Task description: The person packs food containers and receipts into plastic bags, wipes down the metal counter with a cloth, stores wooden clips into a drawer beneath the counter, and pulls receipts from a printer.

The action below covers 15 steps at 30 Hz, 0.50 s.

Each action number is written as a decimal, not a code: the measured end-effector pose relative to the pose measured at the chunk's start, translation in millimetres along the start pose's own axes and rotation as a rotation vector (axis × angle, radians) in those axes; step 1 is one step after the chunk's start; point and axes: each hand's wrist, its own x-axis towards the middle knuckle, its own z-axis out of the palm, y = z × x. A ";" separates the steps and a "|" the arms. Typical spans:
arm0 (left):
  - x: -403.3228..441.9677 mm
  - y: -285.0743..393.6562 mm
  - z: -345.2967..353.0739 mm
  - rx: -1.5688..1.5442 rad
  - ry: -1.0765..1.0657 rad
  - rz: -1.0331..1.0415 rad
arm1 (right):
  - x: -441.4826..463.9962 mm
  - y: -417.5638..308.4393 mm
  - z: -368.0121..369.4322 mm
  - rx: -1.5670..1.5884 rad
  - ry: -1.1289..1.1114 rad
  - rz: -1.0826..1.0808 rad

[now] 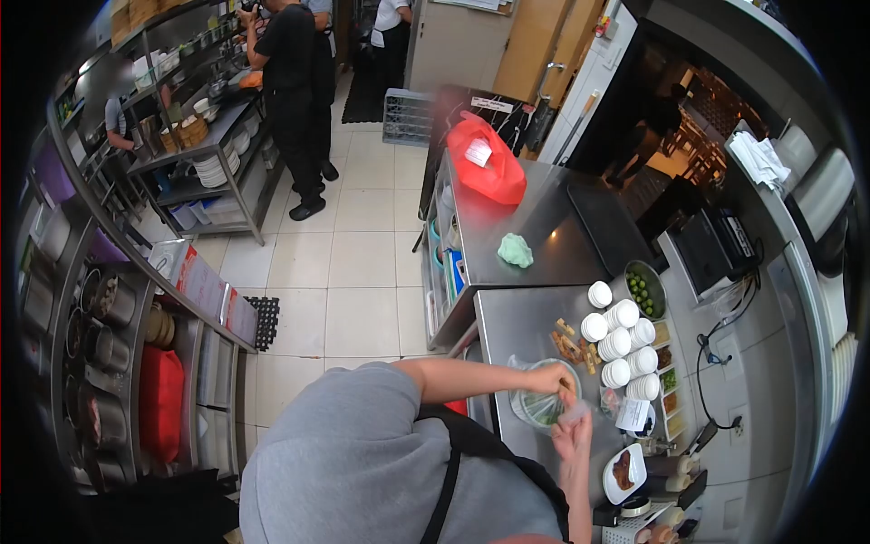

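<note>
On the steel counter in front of me stands a round clear container (524,410) with a clear plastic bag (544,410) in or over it; something pale green shows through. My left hand (549,377) comes over the container, its fingers closed on the gathered plastic. Close to it, my right hand (571,435) pinches a small whitish, see-through piece (575,413) that I cannot name exactly. The two hands almost touch. Beyond them lie several brown stick-shaped pieces (571,348), beside stacks of white lidded cups (615,344).
A bowl of green limes (641,292), small trays of garnish (668,379) and a white dish with brown food (624,473) line the wall side. A green crumpled cloth (516,251) and a red bag (486,161) lie on the farther counter. Several people stand farther back.
</note>
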 end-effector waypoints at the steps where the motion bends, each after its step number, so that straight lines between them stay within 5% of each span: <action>1: 1.0 1.7 -0.9 -0.002 -0.001 -0.003 | -4.3 -8.0 24.5 -0.018 0.041 -0.059; 3: 1.4 8.8 -3.0 0.028 0.006 -0.148 | -11.0 -13.3 50.3 -0.053 0.126 -0.174; 4: 6.0 1.8 -2.9 0.140 -0.001 -0.154 | -5.9 -12.8 33.7 -0.423 0.185 -0.198; 5: 11.1 0.5 -2.6 0.136 -0.005 -0.161 | -5.5 -9.9 31.2 -0.417 0.190 -0.193; 7: 22.6 1.7 -5.9 0.046 -0.212 -0.268 | -5.0 -6.9 31.8 -1.832 0.363 -0.848; 10: 31.7 15.4 -2.7 0.068 -0.309 -0.279 | -10.7 -13.5 39.8 -1.925 0.468 -0.553; 15: 40.7 20.0 -1.7 0.154 -0.437 -0.322 | -7.6 -17.9 21.4 -2.049 0.409 -0.528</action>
